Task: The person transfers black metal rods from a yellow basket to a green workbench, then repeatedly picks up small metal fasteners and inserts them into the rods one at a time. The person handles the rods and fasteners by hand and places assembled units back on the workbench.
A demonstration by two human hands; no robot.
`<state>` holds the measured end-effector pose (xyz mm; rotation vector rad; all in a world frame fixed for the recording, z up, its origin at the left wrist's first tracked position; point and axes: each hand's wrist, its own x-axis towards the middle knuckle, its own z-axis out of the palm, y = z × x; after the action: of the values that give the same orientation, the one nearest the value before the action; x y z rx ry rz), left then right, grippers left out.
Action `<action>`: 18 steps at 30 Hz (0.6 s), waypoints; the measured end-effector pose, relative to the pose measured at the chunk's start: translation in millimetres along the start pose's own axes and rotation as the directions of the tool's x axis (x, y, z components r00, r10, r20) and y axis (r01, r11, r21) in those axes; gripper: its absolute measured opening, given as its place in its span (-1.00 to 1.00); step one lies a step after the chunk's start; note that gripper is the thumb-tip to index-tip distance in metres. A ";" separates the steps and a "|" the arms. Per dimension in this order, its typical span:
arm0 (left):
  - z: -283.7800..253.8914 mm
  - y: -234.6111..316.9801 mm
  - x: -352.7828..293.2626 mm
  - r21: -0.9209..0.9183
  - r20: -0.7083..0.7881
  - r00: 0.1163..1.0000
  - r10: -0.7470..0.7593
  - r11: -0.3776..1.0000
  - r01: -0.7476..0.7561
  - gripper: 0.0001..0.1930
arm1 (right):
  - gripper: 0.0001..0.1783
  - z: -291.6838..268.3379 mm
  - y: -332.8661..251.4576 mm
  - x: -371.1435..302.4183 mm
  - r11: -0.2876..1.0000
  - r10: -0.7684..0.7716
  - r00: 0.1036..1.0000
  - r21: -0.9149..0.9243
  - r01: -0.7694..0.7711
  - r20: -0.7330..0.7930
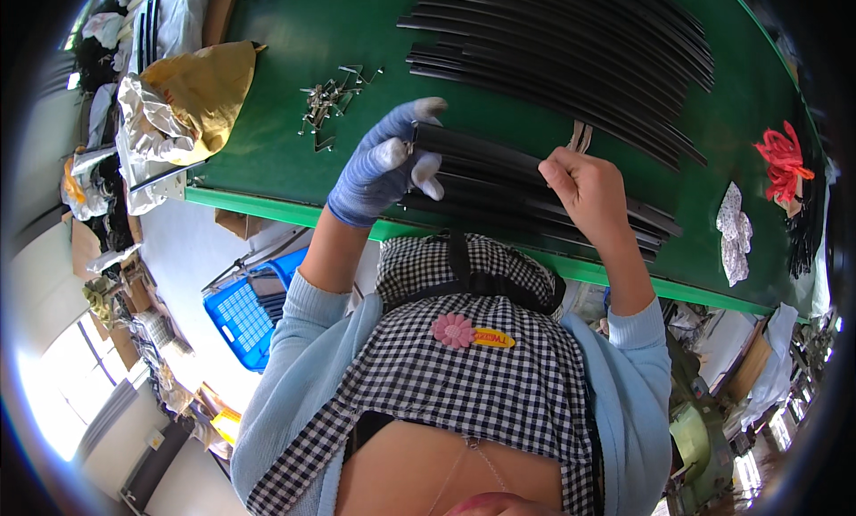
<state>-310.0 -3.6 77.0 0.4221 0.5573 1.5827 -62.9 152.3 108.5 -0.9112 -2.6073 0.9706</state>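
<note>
My left hand (pixel 385 166), in a blue knit glove with pale fingertips, is curled around the near-left end of a long black strip (pixel 486 148). Something small and thin shows at that end, too small to name. My bare right hand (pixel 587 193) is closed over the same strip farther right; its fingers hide their exact grip. Just beyond that fist a narrow beige piece (pixel 581 134) sticks out, and I cannot tell whether I hold it. More black strips (pixel 499 190) lie beneath, along the table's near edge. Several small bent metal clips (pixel 328 101) form a loose pile past my left hand.
A large bundle of black strips (pixel 571 57) covers the far part of the green table (pixel 285 173). At left lies a yellow-and-white sack (pixel 201 92). Red cords (pixel 783 164) and a patterned cloth (pixel 734 233) are at right. A blue crate (pixel 241 315) stands below the table.
</note>
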 end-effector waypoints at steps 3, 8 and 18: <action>5.4 -0.5 0.4 -0.025 0.086 0.996 -0.027 0.999 0.029 -0.46 | -0.50 -7.1 -11.4 -8.9 0.998 -0.003 1.000 0.062 0.003 -0.008; 29.7 -4.3 -2.4 -0.149 0.043 0.999 -0.012 0.989 0.018 -0.54 | -0.51 -14.0 -22.6 -17.5 0.999 0.010 0.999 0.049 -0.007 -0.053; 45.1 9.4 -21.9 -0.082 -0.182 0.979 -0.094 0.993 0.080 -0.52 | -0.38 -16.9 -11.9 -20.6 0.982 0.161 0.985 0.093 -0.167 0.069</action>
<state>-289.6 -21.2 120.3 0.1915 0.6483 1.5623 -45.8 141.3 129.3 -1.1014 -2.5397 1.1745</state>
